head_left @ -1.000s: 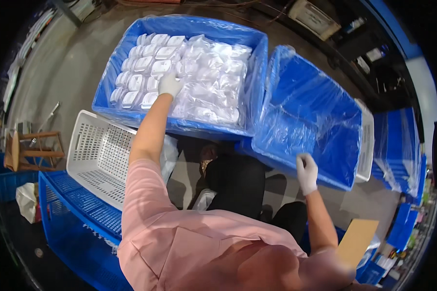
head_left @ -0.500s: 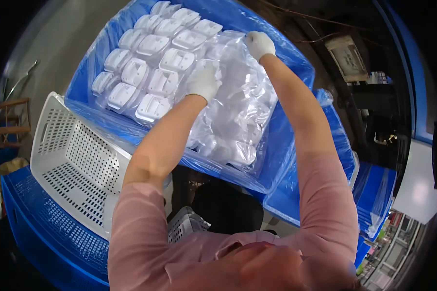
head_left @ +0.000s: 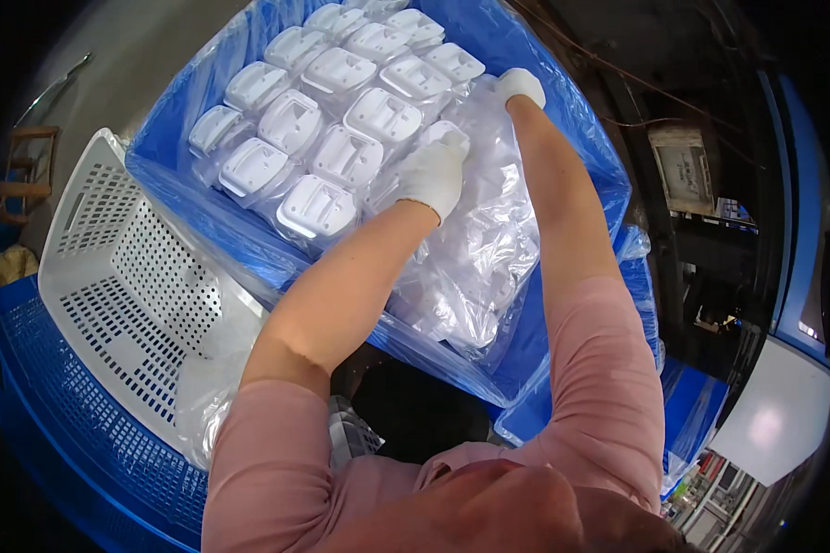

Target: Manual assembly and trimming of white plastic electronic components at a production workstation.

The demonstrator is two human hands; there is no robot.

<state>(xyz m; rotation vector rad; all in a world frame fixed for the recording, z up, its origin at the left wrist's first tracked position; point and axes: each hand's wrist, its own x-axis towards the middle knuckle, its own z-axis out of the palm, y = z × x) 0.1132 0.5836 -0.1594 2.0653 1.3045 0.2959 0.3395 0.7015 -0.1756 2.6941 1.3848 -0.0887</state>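
A large blue bin (head_left: 171, 106), lined with clear film, holds rows of white plastic parts (head_left: 341, 69) in clear bags. My left hand (head_left: 436, 177), in a white glove, is closed at a white part (head_left: 444, 132) in the middle of the bin; its fingertips are partly hidden. Clear plastic bagging (head_left: 489, 230) lies crumpled and shiny over the bin's right side. At the far right of that bagging, my gloved right hand (head_left: 523, 88) is closed, seemingly gripping its far corner. The fingers of this hand face away from view.
A white perforated basket (head_left: 111, 295) sits left of the bin, on a blue perforated crate (head_left: 55, 405), with clear film (head_left: 207, 392) hanging at its near corner. More blue bins (head_left: 687, 405) with film stand to the right. A pale board (head_left: 773, 410) is farther right.
The view has shifted, so the bin sits slightly lower and to the right. My left hand has moved right and down in the picture; my right hand stays at the far right of the bagging.
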